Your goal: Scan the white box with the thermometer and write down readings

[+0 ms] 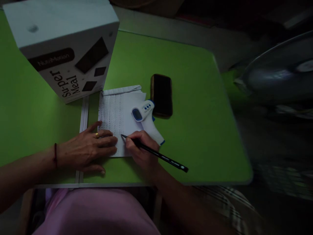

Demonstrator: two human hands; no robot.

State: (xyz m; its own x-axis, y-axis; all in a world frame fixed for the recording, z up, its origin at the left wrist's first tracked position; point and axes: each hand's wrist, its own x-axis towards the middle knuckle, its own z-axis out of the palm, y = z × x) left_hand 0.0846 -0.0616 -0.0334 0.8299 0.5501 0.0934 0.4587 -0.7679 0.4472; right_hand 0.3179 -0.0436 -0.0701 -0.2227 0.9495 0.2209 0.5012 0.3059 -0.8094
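A notepad (111,111) with rows of small handwriting lies on the green table. Its top pages are folded over at the far edge. My left hand (90,148), with a ring and a dark red wrist cord, rests flat on the pad's left side, fingers spread. My right hand (144,151) grips a black pencil (163,157), its tip at the writing near the middle of the page. Just beyond that hand, a white and blue infrared thermometer (144,112) lies partly over the pad's right side. The writing is too small to read.
A smartphone (161,95) lies beyond the thermometer. At the far left stands a tall white box (70,68) marked "Su-per Meal". A metal seam (83,114) crosses the green table (198,130). Off its right edge is a dim, blurred round object (276,75).
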